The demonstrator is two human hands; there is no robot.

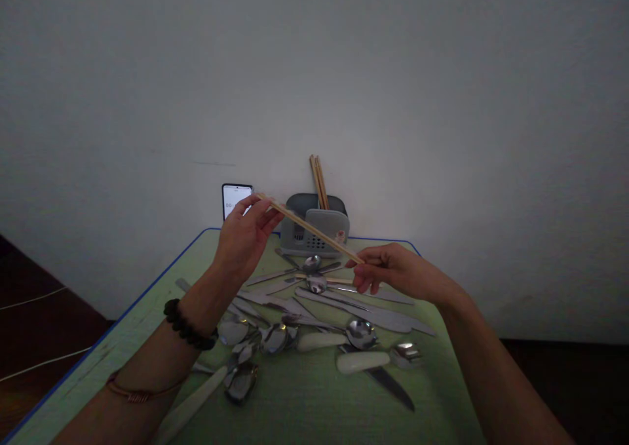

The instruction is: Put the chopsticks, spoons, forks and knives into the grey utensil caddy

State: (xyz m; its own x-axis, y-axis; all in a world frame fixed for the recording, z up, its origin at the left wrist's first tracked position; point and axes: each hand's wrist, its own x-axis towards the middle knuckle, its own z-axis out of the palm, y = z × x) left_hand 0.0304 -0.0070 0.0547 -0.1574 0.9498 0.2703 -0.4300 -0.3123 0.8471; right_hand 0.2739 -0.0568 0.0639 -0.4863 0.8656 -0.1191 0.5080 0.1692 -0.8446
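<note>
A pair of light wooden chopsticks (314, 230) slants down to the right, held in the air between my two hands. My left hand (246, 235) pinches the upper left end, and my right hand (393, 271) grips the lower right end between thumb and fingers. Just behind the chopsticks stands a grey cutlery holder (329, 221) with a perforated front. Several wooden chopsticks (319, 181) stand upright in its back part, leaning slightly. Below my hands lie loose spoons (361, 333) and table knives (378, 315) in a scattered heap.
A phone (236, 199) with a lit screen stands against the wall at the back left. The green table (314, 406) has a blue edge. White-handled cutlery (362, 362) and a dark-bladed knife (393, 387) lie near the front. Pale cables (44, 364) run across the floor at left.
</note>
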